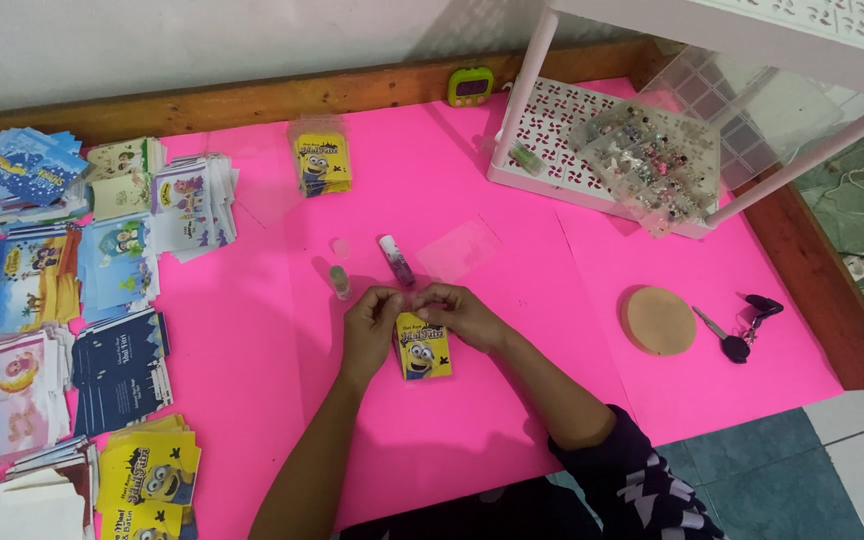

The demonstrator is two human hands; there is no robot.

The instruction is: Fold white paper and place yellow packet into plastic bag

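Yellow cartoon packet (423, 348) centre; yellow packet stack (322, 160) behind; colourful packet piles (62, 300) left

left hand (370, 322): bare, no ring or glove visible
right hand (464, 312): bare, nothing worn on it
left forearm: bare, no sleeve in view
right sleeve (632, 470): dark navy fabric, pale grey zigzag shapes, pushed up near the elbow

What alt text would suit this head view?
Two bare hands, left hand and right hand, pinch the top edge of a small yellow cartoon card over a pink table. A glue stick lies just beyond, card stacks at left.
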